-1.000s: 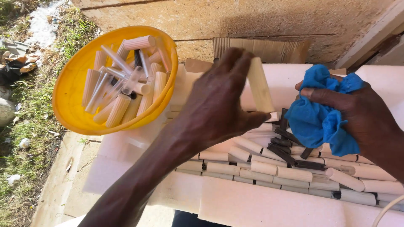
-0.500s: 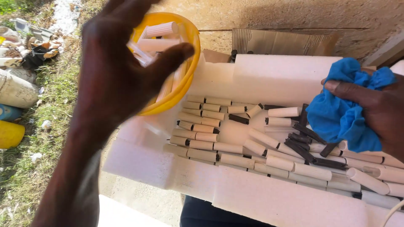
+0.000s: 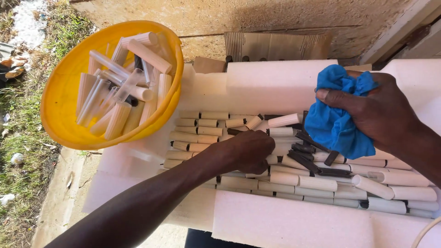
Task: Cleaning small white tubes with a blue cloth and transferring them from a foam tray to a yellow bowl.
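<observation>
Left hand (image 3: 248,151) reaching down into the rows of cream cylinders (image 3: 294,177), fingers curled closed among them, knuckles up; whether a piece is being held inside the fist, not possible to tell. Right hand (image 3: 374,115) closing firmly around a crumpled blue cloth (image 3: 337,121), thumb lying across the top of it, the cloth hanging just above the right part of the cylinders.

Cream cylinders lying on their sides in neat rows, packed touching one another, inside a shallow hollow between white foam blocks (image 3: 275,85). A few short dark sticks (image 3: 308,156) lying mixed and crossed over the cylinders, just under the blue cloth and just beside the left hand. One cream cylinder (image 3: 285,120) lying tilted on top of the rows, near the lower left edge of the cloth.

Further left, a yellow plastic bowl (image 3: 59,105) resting tilted on the corner of the white foam, holding more cream cylinders and some clear tubes (image 3: 110,69) piled loosely in all directions. A piece of brown cardboard (image 3: 271,46) standing behind the foam, against a rough concrete wall (image 3: 257,18). Grass and litter (image 3: 23,138) lying on the ground to the far left, beside a pale concrete edge.
</observation>
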